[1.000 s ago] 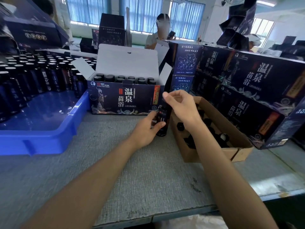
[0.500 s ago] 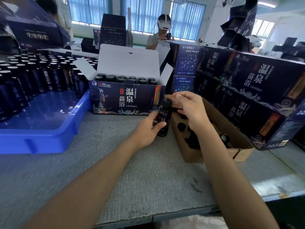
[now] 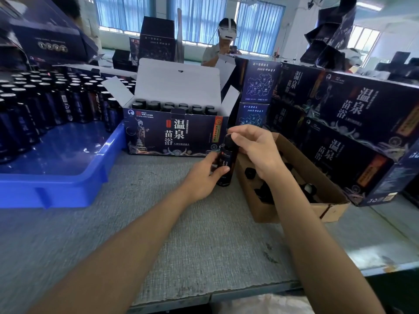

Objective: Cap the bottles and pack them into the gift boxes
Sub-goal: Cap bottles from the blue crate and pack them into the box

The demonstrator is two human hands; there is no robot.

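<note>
The head camera shows a dark bottle (image 3: 226,158) standing upright on the grey table (image 3: 181,234). It is just in front of the open gift box (image 3: 172,134) and beside a brown cardboard box (image 3: 267,211) that holds loose caps (image 3: 249,172). The left hand (image 3: 204,175) grips the bottle's body, thumb across the front. The right hand (image 3: 256,150) pinches the black cap (image 3: 228,142) on the bottle's neck, fingers curled. Rows of capped bottles (image 3: 167,107) fill the gift box. On the left, a blue tray (image 3: 63,184) carries many more bottles (image 3: 45,103).

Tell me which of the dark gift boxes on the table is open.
The gift box beside the blue tray: its white lid stands up and bottle caps show inside. The stacked boxes at the right are closed.
</note>
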